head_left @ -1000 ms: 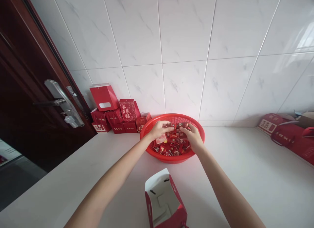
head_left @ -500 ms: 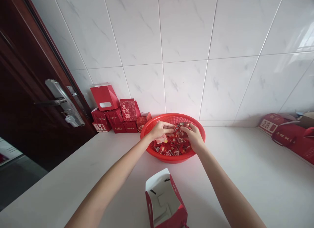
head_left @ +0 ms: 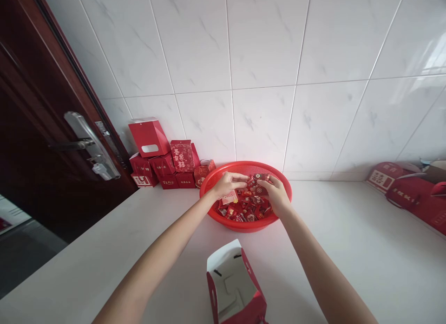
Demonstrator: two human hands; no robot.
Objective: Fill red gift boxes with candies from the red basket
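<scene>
A red plastic basket (head_left: 244, 226) with mesh sides stands against the tiled wall, with many small wrapped candies (head_left: 249, 216) inside. Over its left part, my left hand (head_left: 226, 185) reaches in, fingertips closed at a red wrapped candy (head_left: 250, 181). On the other side, my right hand (head_left: 278, 194) pinches a dark red packet with pale round prints (head_left: 259, 189). Both hands are close together above the candies. A pink box (head_left: 228, 197) lies under my left hand. Nearer to me, an open red gift box (head_left: 256, 310) shows its white inside.
Several red boxes (head_left: 183, 156) are stacked by the wall at left, beside a dark door (head_left: 31, 106) with a metal handle (head_left: 92, 145). More red boxes (head_left: 400, 189) stand at the far right of the white table (head_left: 334, 231).
Both hands stay almost in the same place over the basket, with only slight finger movement. The boxes and basket have not moved.
</scene>
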